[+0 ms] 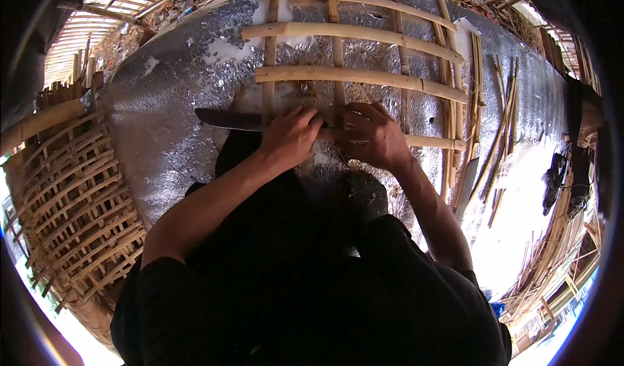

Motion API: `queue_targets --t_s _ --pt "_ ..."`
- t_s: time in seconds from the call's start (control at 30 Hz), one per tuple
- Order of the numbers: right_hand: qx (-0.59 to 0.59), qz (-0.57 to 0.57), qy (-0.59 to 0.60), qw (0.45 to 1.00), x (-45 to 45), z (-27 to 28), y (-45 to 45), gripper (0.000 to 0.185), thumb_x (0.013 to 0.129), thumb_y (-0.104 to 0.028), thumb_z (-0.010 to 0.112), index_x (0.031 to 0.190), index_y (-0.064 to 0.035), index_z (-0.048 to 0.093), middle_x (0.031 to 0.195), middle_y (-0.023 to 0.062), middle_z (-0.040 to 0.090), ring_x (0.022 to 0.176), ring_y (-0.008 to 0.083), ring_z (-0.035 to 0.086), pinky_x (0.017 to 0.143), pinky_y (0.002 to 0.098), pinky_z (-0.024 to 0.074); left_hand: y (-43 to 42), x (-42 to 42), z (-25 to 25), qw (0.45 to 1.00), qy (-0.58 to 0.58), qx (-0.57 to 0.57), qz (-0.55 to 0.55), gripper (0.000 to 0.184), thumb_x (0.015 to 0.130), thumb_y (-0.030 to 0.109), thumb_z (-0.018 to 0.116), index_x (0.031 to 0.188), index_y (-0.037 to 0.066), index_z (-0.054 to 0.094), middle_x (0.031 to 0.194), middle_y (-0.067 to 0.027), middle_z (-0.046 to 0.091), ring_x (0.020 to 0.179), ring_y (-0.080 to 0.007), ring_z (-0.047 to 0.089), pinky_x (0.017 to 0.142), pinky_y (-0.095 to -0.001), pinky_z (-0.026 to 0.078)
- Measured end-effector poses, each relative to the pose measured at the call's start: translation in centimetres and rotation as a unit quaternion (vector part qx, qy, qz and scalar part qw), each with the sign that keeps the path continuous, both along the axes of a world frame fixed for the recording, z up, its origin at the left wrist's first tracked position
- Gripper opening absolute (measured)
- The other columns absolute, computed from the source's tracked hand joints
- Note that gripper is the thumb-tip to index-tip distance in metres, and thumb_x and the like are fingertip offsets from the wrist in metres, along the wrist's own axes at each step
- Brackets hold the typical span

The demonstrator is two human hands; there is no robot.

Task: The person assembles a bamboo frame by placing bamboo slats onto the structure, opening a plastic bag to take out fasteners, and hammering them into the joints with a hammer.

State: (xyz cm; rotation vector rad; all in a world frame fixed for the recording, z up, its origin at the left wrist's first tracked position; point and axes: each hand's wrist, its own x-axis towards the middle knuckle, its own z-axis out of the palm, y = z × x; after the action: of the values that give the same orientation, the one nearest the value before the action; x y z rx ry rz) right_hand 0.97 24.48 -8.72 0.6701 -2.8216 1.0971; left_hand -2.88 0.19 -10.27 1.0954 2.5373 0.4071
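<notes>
My left hand (290, 136) is closed, its fingers curled over the near edge of a bamboo lattice (364, 75). My right hand (376, 135) is beside it, a small gap apart, with fingers bent and pinched at the lattice's lowest crosswise bamboo slat (434, 142). That slat runs out to the right from under the right hand, and a brown stretch shows between both hands. A dark, broad knife blade (229, 119) points left from beside my left hand. Its handle is hidden, so I cannot tell whether the hand touches it.
Silvery foil sheeting (162, 132) covers the ground. Loose bamboo strips (504, 125) lie on the right. A stack of bamboo lattices (81, 203) stands on the left. Litter and dry scraps (175, 8) lie at the far edge.
</notes>
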Motion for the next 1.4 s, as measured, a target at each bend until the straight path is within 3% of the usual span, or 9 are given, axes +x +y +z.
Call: queue_targets --t_s 0.1,0.3,0.4,0.43,0.53,0.73,0.83,1.13,1.4 --pt "0.008 -0.038 -0.058 0.998 0.7 0.0 -0.1 0.052 0.071 -0.018 0.088 0.119 -0.0077 0.070 0.120 0.0103 0.071 0.111 0.0323 0.066 0.089 0.0429 0.0582 0.0 0.2 0.3 0.999 0.014 0.046 0.022 0.058 0.080 0.022 0.079 0.131 0.004 0.059 0.130 -0.0156 0.059 0.124 -0.0352 0.056 0.105 -0.0499 0.048" --pt "-0.082 0.034 0.061 0.994 -0.3 -0.6 0.2 0.036 0.083 -0.021 0.083 0.112 -0.0028 0.071 0.107 0.0180 0.073 0.097 0.0312 0.073 0.082 0.0412 0.0595 -0.3 0.1 -0.1 0.987 0.024 0.161 0.014 0.047 0.088 0.035 0.075 0.124 0.007 0.066 0.122 -0.0139 0.065 0.117 -0.0356 0.060 0.102 -0.0505 0.048" --pt "-0.130 -0.192 -0.225 0.946 -1.1 -1.6 -0.4 0.032 0.091 -0.027 0.078 0.107 -0.0005 0.071 0.097 0.0208 0.075 0.089 0.0306 0.075 0.078 0.0402 0.0593 -0.4 0.2 -0.6 0.983 0.035 0.179 -0.003 0.039 0.090 0.036 0.074 0.117 0.008 0.071 0.117 -0.0122 0.068 0.115 -0.0341 0.061 0.100 -0.0495 0.049" --pt "-0.081 -0.212 -0.280 0.933 -2.0 -1.6 -0.6 0.030 0.093 -0.028 0.074 0.107 -0.0001 0.073 0.092 0.0211 0.076 0.087 0.0304 0.076 0.077 0.0399 0.0592 -0.3 0.2 -0.7 0.982 0.037 0.185 -0.007 0.036 0.091 0.036 0.074 0.115 0.009 0.073 0.116 -0.0117 0.068 0.115 -0.0335 0.061 0.100 -0.0492 0.049" --pt "-0.016 -0.177 -0.320 0.931 -3.5 -1.3 -0.7 0.029 0.092 -0.025 0.075 0.108 -0.0009 0.076 0.093 0.0200 0.076 0.084 0.0278 0.076 0.076 0.0378 0.0595 -0.4 0.4 -0.9 0.981 0.063 0.183 -0.007 0.032 0.090 0.033 0.074 0.115 0.013 0.073 0.116 -0.0076 0.067 0.114 -0.0276 0.061 0.101 -0.0478 0.049" --pt "-0.005 -0.110 -0.351 0.930 -3.5 -2.8 0.0 0.027 0.090 -0.023 0.076 0.106 -0.0020 0.078 0.092 0.0173 0.078 0.081 0.0218 0.075 0.075 0.0346 0.0589 -0.6 0.6 -1.0 0.981 0.049 0.187 0.021 0.033 0.090 0.035 0.075 0.116 0.015 0.074 0.112 -0.0060 0.068 0.110 -0.0274 0.063 0.095 -0.0458 0.053" --pt "-0.061 -0.108 -0.420 0.899 -4.1 -2.7 0.3 0.028 0.089 -0.028 0.075 0.107 -0.0074 0.079 0.099 0.0176 0.077 0.091 0.0292 0.076 0.086 0.0411 0.0605 -0.5 0.6 -0.9 0.981 0.065 0.177 0.033 0.035 0.090 0.036 0.074 0.119 0.016 0.073 0.112 -0.0056 0.069 0.109 -0.0275 0.063 0.093 -0.0449 0.054" --pt "-0.105 -0.080 -0.388 0.912 -3.5 -3.8 0.3 0.023 0.088 -0.019 0.075 0.106 -0.0045 0.078 0.097 0.0162 0.078 0.088 0.0226 0.075 0.079 0.0383 0.0589 0.0 0.0 -0.4 0.985 0.061 0.160 0.014 0.045 0.088 0.040 0.074 0.124 0.013 0.071 0.114 -0.0134 0.069 0.108 -0.0316 0.067 0.093 -0.0444 0.056" --pt "-0.043 -0.106 -0.360 0.926 -3.1 -3.0 -0.2 0.033 0.086 -0.028 0.075 0.109 -0.0045 0.076 0.100 0.0200 0.076 0.092 0.0316 0.075 0.085 0.0398 0.0588 1.9 0.1 0.5 0.986 0.051 0.158 0.026 0.056 0.081 0.050 0.078 0.116 0.007 0.068 0.122 -0.0156 0.063 0.111 -0.0364 0.064 0.095 -0.0490 0.053"
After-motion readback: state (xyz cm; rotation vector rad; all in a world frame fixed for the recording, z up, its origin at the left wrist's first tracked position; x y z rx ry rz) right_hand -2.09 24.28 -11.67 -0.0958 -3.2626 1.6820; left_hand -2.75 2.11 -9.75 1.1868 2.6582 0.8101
